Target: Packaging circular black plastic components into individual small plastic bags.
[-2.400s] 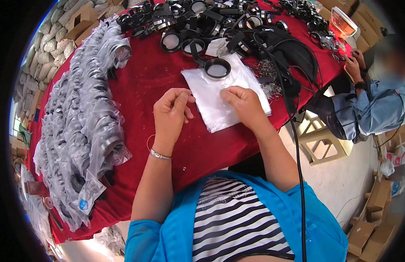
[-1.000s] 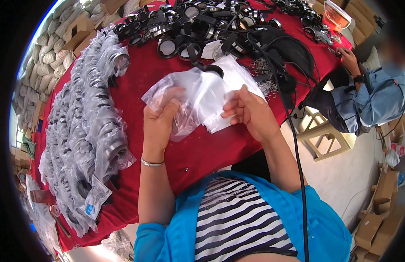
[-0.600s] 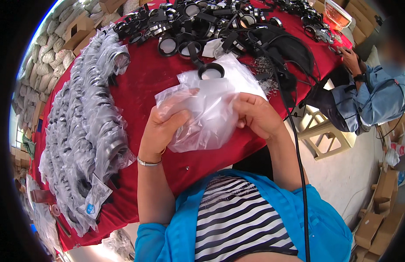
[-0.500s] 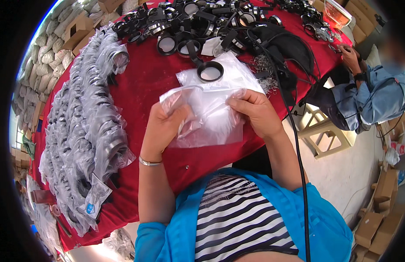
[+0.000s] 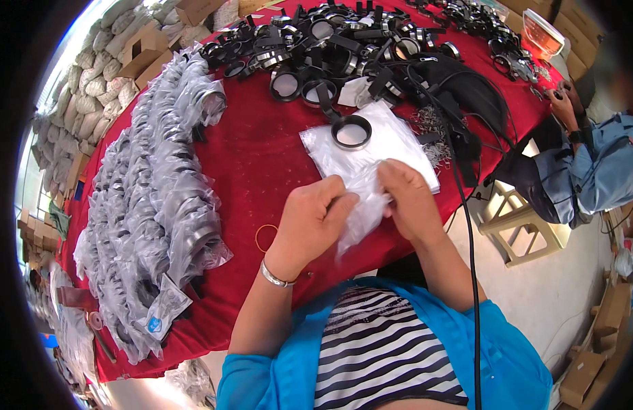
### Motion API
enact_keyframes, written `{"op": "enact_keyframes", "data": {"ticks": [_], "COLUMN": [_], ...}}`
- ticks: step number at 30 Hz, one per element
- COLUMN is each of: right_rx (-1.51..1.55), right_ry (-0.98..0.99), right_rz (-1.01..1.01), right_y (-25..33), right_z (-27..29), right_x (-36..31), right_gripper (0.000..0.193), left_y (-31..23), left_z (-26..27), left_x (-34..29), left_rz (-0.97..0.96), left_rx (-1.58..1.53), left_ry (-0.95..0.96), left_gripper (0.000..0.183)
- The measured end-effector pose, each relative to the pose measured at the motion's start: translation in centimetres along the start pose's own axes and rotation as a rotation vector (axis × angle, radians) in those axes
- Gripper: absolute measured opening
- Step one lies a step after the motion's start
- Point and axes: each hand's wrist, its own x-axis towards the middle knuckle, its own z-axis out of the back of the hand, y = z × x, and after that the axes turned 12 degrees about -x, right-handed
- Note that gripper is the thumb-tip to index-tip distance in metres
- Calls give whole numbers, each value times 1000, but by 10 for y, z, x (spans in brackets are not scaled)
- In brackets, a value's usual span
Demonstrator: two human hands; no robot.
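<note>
A clear plastic bag (image 5: 361,225) is bunched up between my two hands above the near edge of the red table. My left hand (image 5: 315,217) pinches its left side, the fingers curled in. My right hand (image 5: 411,201) grips the other side between thumb and fingers. Just beyond lies a stack of flat clear bags (image 5: 405,147). On that stack rests a black ring-shaped part with a short handle (image 5: 350,132), its round middle pale.
Rows of bagged parts (image 5: 149,205) cover the left of the red table (image 5: 255,157). Loose black rings (image 5: 310,51) are heaped at the back. A black cable (image 5: 470,260) hangs at right. One co-worker (image 5: 596,164) sits far right. A thin yellow band (image 5: 265,238) lies near my left wrist.
The bag was spread wide between my hands; now it is gathered into a crumpled bunch. My hands have come closer together. The whole view has shifted slightly.
</note>
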Motion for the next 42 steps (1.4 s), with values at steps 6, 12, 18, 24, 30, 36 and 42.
{"op": "enact_keyframes", "data": {"ticks": [6, 12, 18, 24, 30, 36, 42], "right_rx": [538, 542, 410, 474, 341, 324, 417], "right_ry": [82, 173, 27, 23, -66, -42, 98], "right_rz": [-149, 75, 35, 38, -11, -88, -93], "right_y": [25, 3, 1, -10, -1, 3, -1], "right_z": [-5, 40, 40, 59, 41, 26, 8], "right_x": [-3, 5, 1, 6, 2, 2, 2], "right_gripper": [8, 6, 11, 16, 14, 14, 15], "left_y": [28, 67, 117, 120, 82, 14, -21], "left_z": [21, 60, 52, 75, 125, 109, 24], "left_x": [8, 81, 130, 118, 72, 55, 30], "left_rz": [39, 179, -68, 82, 397, 568, 37], "left_rx": [258, 251, 495, 645, 697, 488, 120], "left_ry": [-29, -221, -16, 144, 385, 303, 46], "left_gripper": [16, 13, 18, 19, 27, 23, 26]}}
